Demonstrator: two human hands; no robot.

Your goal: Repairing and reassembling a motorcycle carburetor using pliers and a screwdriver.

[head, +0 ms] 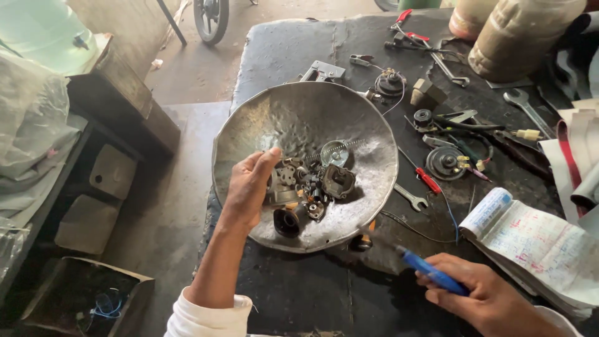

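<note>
While the head view looks down on the dark bench point(293, 50), the left hand point(249, 187) reaches into the dented metal bowl point(299, 118) near the bench's left edge, fingers loosely curled on small engine parts point(312, 187), apparently sorting them. The right hand point(486, 296), at the near edge, grips a blue-handled tool point(430, 271). A spanner point(410, 198), red screwdriver point(428, 181) and notebook point(536, 243) crowd the right.
</note>
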